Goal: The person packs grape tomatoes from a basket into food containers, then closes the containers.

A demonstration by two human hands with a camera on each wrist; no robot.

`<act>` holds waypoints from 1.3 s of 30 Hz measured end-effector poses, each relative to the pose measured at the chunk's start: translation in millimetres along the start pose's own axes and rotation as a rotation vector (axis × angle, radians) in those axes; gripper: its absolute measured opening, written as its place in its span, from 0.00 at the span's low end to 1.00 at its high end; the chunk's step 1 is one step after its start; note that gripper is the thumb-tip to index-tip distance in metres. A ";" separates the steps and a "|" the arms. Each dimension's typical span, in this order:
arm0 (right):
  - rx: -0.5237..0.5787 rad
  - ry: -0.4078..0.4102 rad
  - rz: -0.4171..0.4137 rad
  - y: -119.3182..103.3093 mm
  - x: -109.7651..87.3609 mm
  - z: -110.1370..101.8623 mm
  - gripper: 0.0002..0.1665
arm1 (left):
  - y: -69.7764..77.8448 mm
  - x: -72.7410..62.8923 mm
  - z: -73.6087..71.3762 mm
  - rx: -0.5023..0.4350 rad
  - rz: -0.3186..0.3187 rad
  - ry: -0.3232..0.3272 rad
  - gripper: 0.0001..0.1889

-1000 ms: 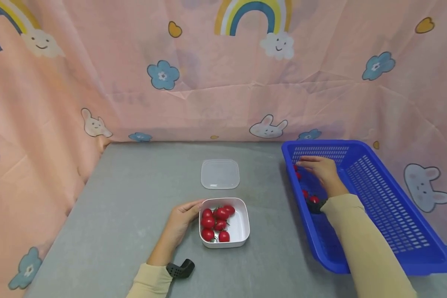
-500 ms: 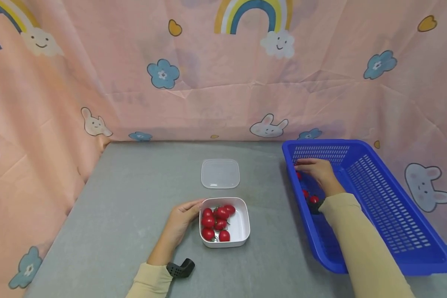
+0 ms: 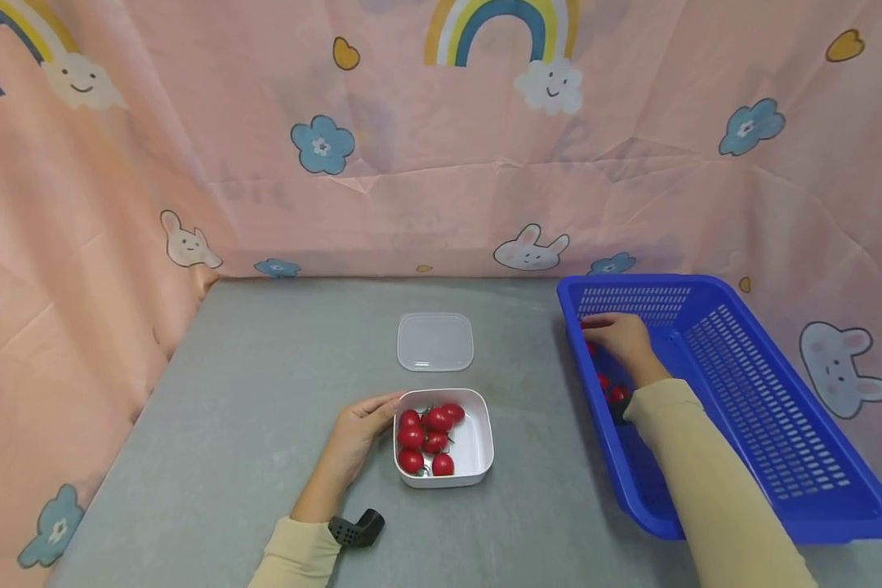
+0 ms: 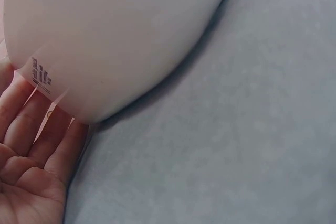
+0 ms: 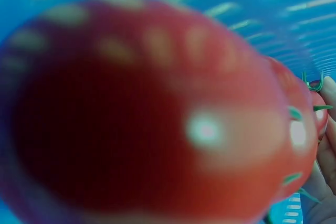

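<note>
A small white square box (image 3: 480, 441) stands on the grey table with several red cherry tomatoes (image 3: 411, 437) gathered at its left side. My left hand (image 3: 354, 437) rests against the box's left side; the left wrist view shows its fingers (image 4: 21, 127) extended, tips at the white wall. Inside the blue basket (image 3: 772, 531), my right hand (image 3: 621, 336) is down at the far left, pinching a cherry tomato (image 5: 318, 111), seen at its fingers in the right wrist view. A larger, blurred tomato (image 5: 231, 156) fills most of that view. More tomatoes (image 3: 617, 394) lie near the right wrist.
A clear flat lid (image 3: 435, 343) lies on the table (image 3: 287, 351) beyond the white box. The basket's high slotted walls surround the right hand. A pink patterned curtain (image 3: 412, 180) hangs behind and at the sides.
My right hand has lowered slightly deeper into the basket's far left, its fingers closing in at the tomatoes there. The left hand, box and lid stay in place.
</note>
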State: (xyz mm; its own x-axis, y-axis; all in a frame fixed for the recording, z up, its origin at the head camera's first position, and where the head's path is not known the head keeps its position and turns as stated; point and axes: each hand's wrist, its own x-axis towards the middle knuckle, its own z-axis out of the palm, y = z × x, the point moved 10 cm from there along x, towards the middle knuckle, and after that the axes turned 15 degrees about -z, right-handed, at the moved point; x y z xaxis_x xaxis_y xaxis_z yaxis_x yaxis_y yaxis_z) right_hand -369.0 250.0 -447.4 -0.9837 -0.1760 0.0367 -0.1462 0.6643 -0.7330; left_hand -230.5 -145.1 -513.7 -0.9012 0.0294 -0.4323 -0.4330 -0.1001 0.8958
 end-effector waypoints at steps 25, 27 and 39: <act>0.155 0.006 0.070 12.5 3.3 4.1 0.30 | 0.2 -0.5 -0.3 0.004 -0.003 0.003 0.18; 0.201 0.007 0.084 14.4 4.0 4.4 0.31 | -0.2 -0.3 -0.4 0.003 -0.007 0.005 0.17; 0.367 0.016 0.128 8.7 3.1 -2.7 0.43 | 2.6 -1.6 -0.1 0.011 0.008 0.000 0.18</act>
State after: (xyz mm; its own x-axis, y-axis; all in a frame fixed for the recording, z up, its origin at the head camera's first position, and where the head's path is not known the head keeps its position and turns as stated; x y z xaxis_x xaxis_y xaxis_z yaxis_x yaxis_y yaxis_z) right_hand -373.6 257.2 -451.8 -0.9935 -0.0950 -0.0628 0.0226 0.3759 -0.9264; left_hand -230.2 -145.5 -510.7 -0.9046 0.0282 -0.4254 -0.4261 -0.0890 0.9003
